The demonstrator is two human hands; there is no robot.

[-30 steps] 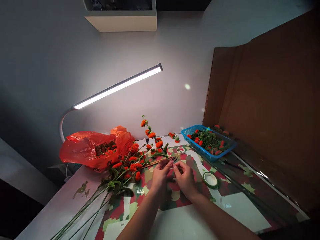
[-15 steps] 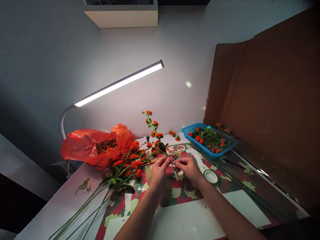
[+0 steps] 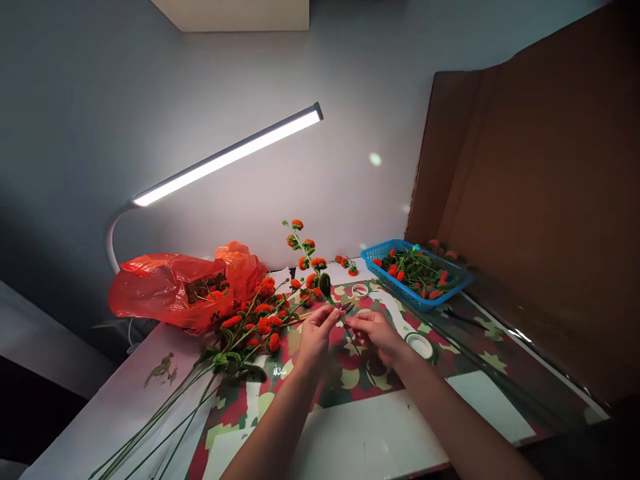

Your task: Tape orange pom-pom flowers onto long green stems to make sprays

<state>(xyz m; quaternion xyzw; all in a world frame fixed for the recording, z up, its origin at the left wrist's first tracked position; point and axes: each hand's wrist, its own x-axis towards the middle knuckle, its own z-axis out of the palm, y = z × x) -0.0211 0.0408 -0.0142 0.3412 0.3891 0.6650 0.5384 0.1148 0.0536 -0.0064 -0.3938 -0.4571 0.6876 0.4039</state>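
Left hand (image 3: 316, 331) had a spray (image 3: 319, 264) pinched between thumb and index finger, low on its stem, near the middle of the surface (image 3: 135, 377). Spray stood up with a slight lean to the left, orange blooms on top, a big dark leaf (image 3: 325, 285) just above the fingers. Its stem ran down past the grip toward lower right, between the two hands.

Right hand (image 3: 379, 333) was just beside the stem, thumb and index tips close together, other fingers curled. Too small to tell if those tips pinched anything or only touched the stem.

Behind the hands: a dark-tipped tool, partly hidden, type unclear. Tape roll (image 3: 419, 345) lay flat near the right wrist, green round the outside. Smaller ring (image 3: 360, 291) lay farther back, beyond the fingers.

To the left, a bunch (image 3: 264, 325) of more orange blooms lay with long stems trailing to the front edge. Red bag (image 3: 160, 287) behind it, open, flowers inside. Back right, blue basket (image 3: 426, 305) held blooms and green stems, cardboard (image 3: 530, 187) standing beside it. Loose sprig (image 3: 353, 271) near the basket's left end. Lamp (image 3: 230, 159) was lit, slanting over the back.
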